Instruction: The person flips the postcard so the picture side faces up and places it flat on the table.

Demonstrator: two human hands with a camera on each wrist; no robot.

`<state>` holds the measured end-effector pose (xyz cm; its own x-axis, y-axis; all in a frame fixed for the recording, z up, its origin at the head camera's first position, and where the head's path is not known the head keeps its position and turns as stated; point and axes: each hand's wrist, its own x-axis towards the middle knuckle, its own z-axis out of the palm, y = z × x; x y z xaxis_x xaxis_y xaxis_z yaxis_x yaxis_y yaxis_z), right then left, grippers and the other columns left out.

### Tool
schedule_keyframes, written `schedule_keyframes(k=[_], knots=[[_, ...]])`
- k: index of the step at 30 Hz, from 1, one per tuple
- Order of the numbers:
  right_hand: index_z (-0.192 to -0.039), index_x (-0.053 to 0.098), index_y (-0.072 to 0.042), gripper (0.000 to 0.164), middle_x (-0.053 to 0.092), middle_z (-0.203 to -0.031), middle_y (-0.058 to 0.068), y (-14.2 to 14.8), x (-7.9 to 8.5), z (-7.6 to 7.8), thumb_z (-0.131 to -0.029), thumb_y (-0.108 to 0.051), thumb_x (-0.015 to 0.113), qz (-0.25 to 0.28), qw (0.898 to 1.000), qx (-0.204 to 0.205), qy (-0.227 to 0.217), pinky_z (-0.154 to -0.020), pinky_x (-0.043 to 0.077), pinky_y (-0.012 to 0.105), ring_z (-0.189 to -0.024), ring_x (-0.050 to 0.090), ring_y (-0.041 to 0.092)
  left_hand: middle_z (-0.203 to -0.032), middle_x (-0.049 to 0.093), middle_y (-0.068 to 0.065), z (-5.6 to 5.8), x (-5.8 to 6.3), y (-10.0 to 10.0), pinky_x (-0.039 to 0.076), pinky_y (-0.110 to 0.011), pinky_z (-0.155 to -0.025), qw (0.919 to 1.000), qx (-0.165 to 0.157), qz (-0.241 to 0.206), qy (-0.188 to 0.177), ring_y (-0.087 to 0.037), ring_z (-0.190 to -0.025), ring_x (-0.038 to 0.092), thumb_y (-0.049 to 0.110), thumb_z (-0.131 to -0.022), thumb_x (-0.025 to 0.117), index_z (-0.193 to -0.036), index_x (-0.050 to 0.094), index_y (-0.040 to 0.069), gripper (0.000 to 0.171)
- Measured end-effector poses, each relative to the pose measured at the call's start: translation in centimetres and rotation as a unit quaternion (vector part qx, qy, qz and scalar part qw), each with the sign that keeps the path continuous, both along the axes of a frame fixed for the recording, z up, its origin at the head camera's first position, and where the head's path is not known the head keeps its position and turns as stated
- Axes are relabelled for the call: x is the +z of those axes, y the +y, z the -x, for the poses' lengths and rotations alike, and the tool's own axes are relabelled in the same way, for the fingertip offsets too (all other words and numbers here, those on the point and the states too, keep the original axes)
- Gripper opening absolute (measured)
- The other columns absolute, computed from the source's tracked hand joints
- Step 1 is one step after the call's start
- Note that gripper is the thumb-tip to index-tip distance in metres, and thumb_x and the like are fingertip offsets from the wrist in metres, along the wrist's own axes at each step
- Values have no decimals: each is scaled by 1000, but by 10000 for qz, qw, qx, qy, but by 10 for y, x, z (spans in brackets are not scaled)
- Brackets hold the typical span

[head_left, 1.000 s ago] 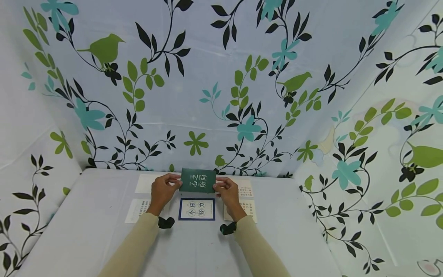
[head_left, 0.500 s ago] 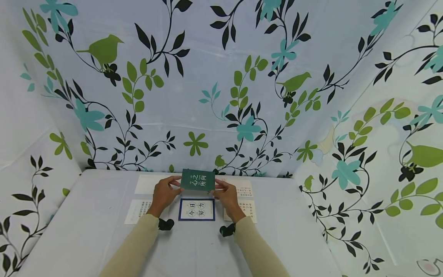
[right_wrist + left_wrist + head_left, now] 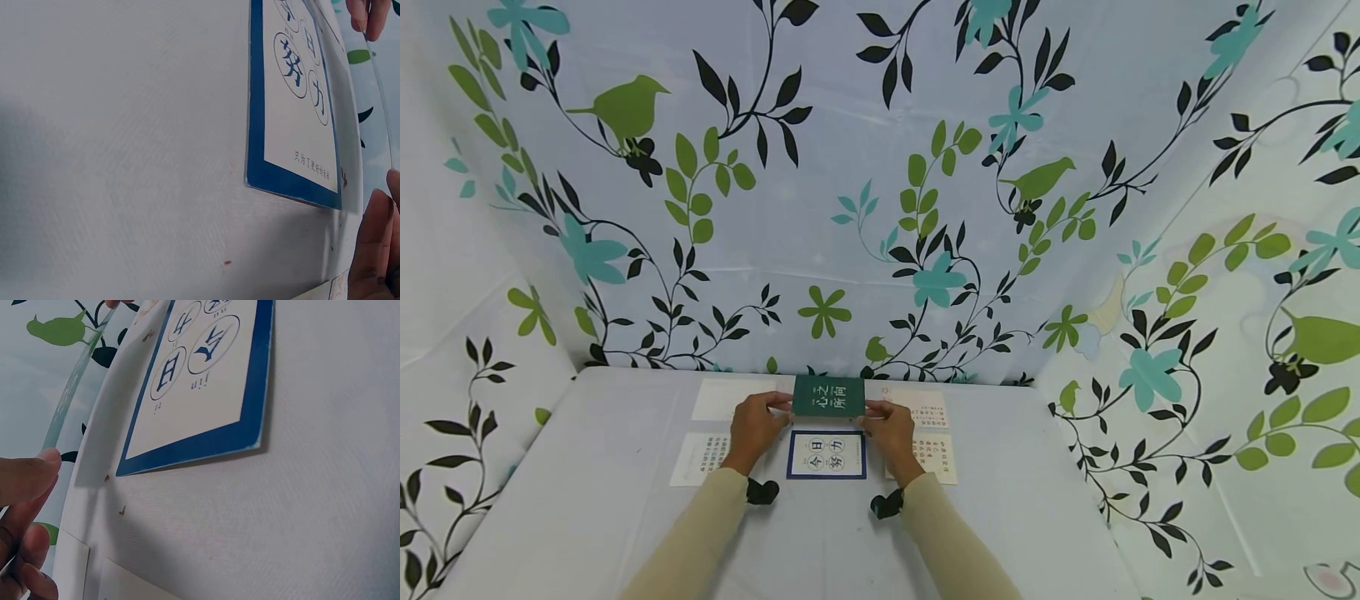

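Note:
A dark green card with white Chinese characters is held by its two short sides at the far middle of the table. My left hand pinches its left end between thumb and fingers; my right hand pinches the right end. In the left wrist view the card shows almost edge-on, raised off the tabletop, with the thumb against it. Directly nearer than it lies a blue-bordered card with circled characters, untouched. The right wrist view shows that blue-bordered card flat on the cloth.
On the left lie two pale cards, a far one and a nearer one, partly behind my left hand. Two cream cards, far and near, lie on the right. A patterned curtain rises behind the white table.
The green card has come down a little and levelled out, its far edge dropping nearer the table. Both hands have shifted slightly inward with it. The other cards have stayed put.

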<state>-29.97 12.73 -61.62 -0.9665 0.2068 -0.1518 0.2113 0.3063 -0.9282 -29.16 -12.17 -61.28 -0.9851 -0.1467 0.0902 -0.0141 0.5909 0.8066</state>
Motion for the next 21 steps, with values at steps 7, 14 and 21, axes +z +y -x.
schedule_keyframes(k=[7, 14, 21], knots=[[-113, 81, -15, 24, 77, -97, 2, -2, -4, 0, -90, -7, 83, -232, 9996, -137, -52, -76, 61, 28, -83, 73, 15, -103, 82, -7, 0, -7, 1, 46, -43, -86, 9997, 85, 127, 206, -26, -94, 66, 7, -88, 83, -116, 80, 12, 29], [-107, 82, -13, 18, 79, -89, 0, -4, -4, 1, -90, -7, 83, -427, 9987, -274, -43, -71, 59, 27, -78, 72, 14, -103, 82, -7, 2, -16, 2, 46, -43, -85, 9994, 115, 186, 255, -28, -99, 69, 6, -87, 83, -108, 80, 15, 23], [-103, 82, -13, 13, 79, -87, 0, -2, -7, 1, -91, -9, 82, -722, 9968, -334, -18, -72, 59, 28, -78, 72, 14, -103, 82, -8, 4, -20, 4, 47, -51, -94, 9994, 133, 203, 258, -32, -109, 69, 5, -87, 82, -107, 80, 15, 22]])
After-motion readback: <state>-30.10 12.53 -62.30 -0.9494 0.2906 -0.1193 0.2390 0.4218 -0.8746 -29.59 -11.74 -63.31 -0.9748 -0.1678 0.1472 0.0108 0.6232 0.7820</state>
